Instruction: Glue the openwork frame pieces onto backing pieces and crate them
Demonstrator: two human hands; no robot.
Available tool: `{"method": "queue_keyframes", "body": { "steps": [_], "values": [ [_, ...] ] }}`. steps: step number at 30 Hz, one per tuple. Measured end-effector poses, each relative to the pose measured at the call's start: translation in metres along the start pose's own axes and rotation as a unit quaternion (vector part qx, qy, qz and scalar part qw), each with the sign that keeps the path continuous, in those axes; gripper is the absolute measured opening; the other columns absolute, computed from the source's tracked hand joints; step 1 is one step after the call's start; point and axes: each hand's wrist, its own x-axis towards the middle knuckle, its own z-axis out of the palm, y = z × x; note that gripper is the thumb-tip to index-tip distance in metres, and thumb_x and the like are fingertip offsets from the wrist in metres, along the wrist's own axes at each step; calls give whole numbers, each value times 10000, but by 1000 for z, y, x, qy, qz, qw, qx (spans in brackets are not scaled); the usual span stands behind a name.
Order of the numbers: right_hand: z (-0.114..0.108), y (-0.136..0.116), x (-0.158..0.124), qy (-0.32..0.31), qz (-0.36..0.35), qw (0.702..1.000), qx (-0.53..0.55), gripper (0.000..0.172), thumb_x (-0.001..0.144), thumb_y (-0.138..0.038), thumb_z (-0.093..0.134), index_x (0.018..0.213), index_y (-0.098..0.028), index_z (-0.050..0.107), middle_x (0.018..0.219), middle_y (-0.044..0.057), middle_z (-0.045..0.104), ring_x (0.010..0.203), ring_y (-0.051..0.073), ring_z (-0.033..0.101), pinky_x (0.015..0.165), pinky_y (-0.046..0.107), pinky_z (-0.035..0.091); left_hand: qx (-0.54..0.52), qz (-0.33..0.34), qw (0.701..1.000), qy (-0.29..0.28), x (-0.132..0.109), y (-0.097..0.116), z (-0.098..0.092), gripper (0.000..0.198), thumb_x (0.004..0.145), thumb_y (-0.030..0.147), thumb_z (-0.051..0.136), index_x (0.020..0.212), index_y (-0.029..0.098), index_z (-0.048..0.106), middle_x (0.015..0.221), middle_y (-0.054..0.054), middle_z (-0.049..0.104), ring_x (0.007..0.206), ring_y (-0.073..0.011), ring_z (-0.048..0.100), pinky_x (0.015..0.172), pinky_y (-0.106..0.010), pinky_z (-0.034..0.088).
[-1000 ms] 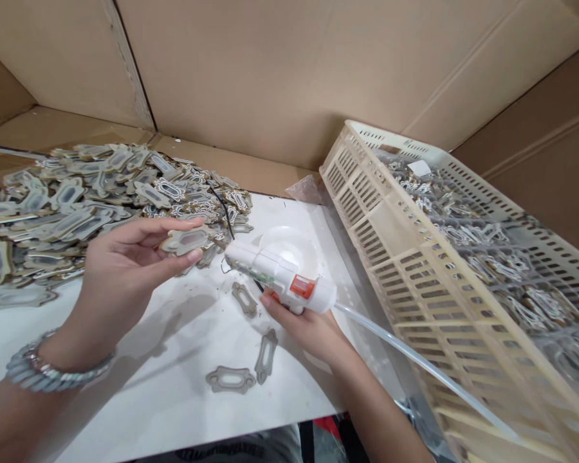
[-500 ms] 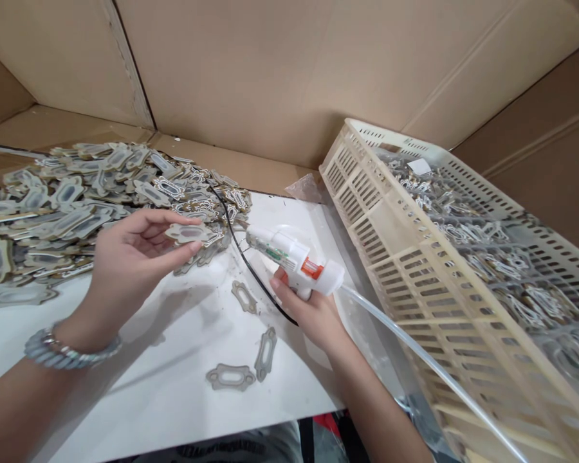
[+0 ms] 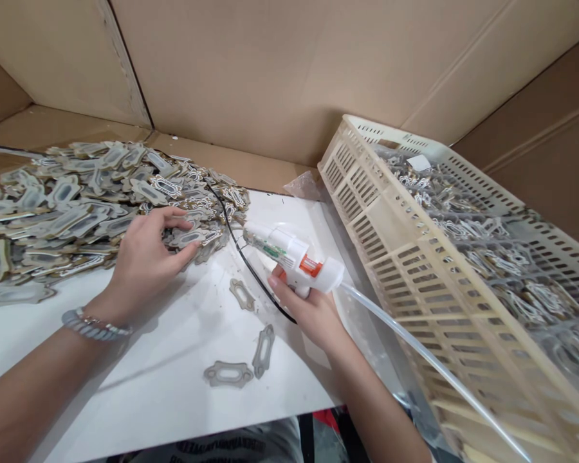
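Observation:
My left hand (image 3: 147,257) rests at the right front edge of a heap of flat grey frame-shaped pieces (image 3: 89,215). Its thumb and fingers are apart around one grey frame piece (image 3: 179,238) that lies against the heap. My right hand (image 3: 311,315) is wrapped round the handle of a white hot glue gun (image 3: 289,254) with an orange part near its back. The gun's nozzle points left, close to the heap. From its rear runs a long clear glue stick (image 3: 415,350).
Three loose frame pieces lie on the white table (image 3: 164,392), one of them upright (image 3: 263,350). A black cord (image 3: 251,270) crosses by the gun. At right stands a cream plastic crate (image 3: 395,257) with bagged pieces. Cardboard walls (image 3: 241,71) close off the back.
My left hand has lowered and moved slightly right, and the frame piece it held in its fingertips now lies at the heap. The right hand with the glue gun has hardly moved.

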Motion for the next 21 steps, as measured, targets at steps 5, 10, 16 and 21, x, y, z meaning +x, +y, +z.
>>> {"method": "queue_keyframes", "body": {
  "steps": [5, 10, 16, 21],
  "values": [
    [0, 1, 1, 1, 2, 1000, 1, 288, 811, -477, 587, 672, -228, 546, 626, -23, 543, 648, 161, 543, 633, 294, 439, -24, 119, 991, -59, -13, 12, 1, 284, 835, 400, 609, 1069, 242, 643, 938, -48, 730, 845, -261, 629, 801, -398, 516],
    [0, 1, 2, 8, 22, 1000, 7, 291, 794, -504, 600, 709, -229, 566, 622, -29, 539, 618, 160, 544, 653, 305, 461, -56, 224, 947, -224, -34, 27, 15, 339, 815, 198, 534, 1132, 244, 647, 1060, -62, 726, 1026, -249, 670, 874, -361, 543],
    [0, 0, 1, 10, 24, 1000, 12, 277, 794, -494, 607, 722, -227, 585, 628, -28, 556, 625, 162, 562, 637, 294, 465, -39, 238, 928, -283, -37, 26, 22, 240, 864, 197, 560, 1094, 233, 617, 1062, -65, 735, 1019, -244, 683, 889, -359, 528],
    [0, 0, 1, 11, 24, 1000, 1, 265, 795, -480, 606, 721, -228, 579, 598, -38, 519, 579, 147, 505, 602, 288, 430, -16, 226, 941, -250, -36, 25, 16, 191, 826, 209, 611, 1012, 249, 604, 881, 0, 760, 766, -191, 721, 644, -266, 502]
  ]
}}
